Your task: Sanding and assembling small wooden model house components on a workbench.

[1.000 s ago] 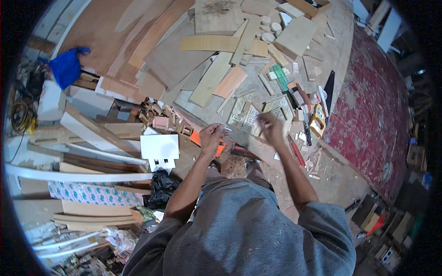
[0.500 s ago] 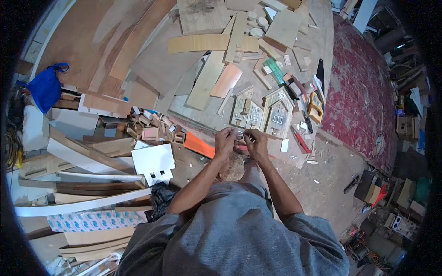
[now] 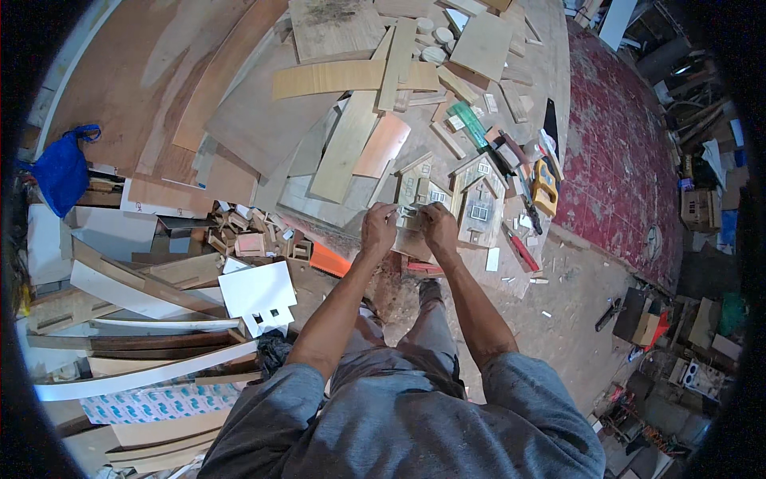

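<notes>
My left hand (image 3: 379, 228) and my right hand (image 3: 440, 230) meet at the near edge of the workbench, fingers pinched and tips close together. Something small and pale shows between the fingertips, too small to name. Just beyond them lies a light wooden house-shaped panel (image 3: 414, 182) with small white window frames, its lower part partly covered by my fingers. To its right is a second house-shaped panel (image 3: 493, 214), also with a window frame. A red-handled tool (image 3: 522, 249) and a small white rectangle (image 3: 493, 259) lie right of my right hand.
A yellow-handled saw (image 3: 546, 190) and a green strip (image 3: 469, 124) lie farther right on the bench. Boards (image 3: 349, 152) and round wooden discs (image 3: 433, 54) cover its far part. Offcuts (image 3: 247, 231) are heaped at left, near an orange piece (image 3: 329, 259) and a white cut-out panel (image 3: 257, 294).
Both hands have moved forward, away from my body, from the bench edge to the lower part of the left house panel. My body leans back, and both feet now show below.
</notes>
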Available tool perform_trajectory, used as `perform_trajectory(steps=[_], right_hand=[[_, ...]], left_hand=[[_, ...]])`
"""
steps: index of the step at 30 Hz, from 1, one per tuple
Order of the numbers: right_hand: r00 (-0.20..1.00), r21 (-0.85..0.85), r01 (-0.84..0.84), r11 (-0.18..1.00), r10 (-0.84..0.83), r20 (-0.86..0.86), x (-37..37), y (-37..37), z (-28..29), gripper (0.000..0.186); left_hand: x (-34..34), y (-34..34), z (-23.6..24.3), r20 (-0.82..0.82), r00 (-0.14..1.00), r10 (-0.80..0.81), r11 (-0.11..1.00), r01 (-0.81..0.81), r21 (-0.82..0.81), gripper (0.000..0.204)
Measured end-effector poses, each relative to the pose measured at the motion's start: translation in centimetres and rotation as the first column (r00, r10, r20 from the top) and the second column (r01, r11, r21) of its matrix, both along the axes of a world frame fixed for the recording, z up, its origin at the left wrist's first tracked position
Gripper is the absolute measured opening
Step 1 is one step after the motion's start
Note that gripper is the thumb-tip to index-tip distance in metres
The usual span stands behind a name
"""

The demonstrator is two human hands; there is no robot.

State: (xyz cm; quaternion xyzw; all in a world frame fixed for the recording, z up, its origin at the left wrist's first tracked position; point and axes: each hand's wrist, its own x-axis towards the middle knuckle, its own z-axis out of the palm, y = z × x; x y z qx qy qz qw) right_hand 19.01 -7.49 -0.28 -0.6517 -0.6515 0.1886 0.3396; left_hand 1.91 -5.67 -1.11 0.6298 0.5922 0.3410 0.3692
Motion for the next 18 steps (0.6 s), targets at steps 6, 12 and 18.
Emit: perform_trajectory(steps=[6,12,18], right_hand=[[0.998,-0.034,0.058,0.998,-0.058,-0.006,-1.3,0.5,-0.6,0.012],[0.984,-0.096,0.143,0.985,-0.131,0.122,-1.2,0.2,-0.6,0.012],[0.972,-0.121,0.179,0.976,-0.156,0.176,-1.8,0.3,-0.8,0.014]], left_hand=[[-0.5,0.2,-0.7,-0.040,0.999,-0.020,1.000,0.021,0.014,0.029],[1.0,-0.1,2.4,-0.270,0.936,-0.226,0.974,0.223,-0.044,0.034],[0.6,-0.2,3.0,-0.469,0.828,-0.308,0.941,0.339,-0.019,0.039]])
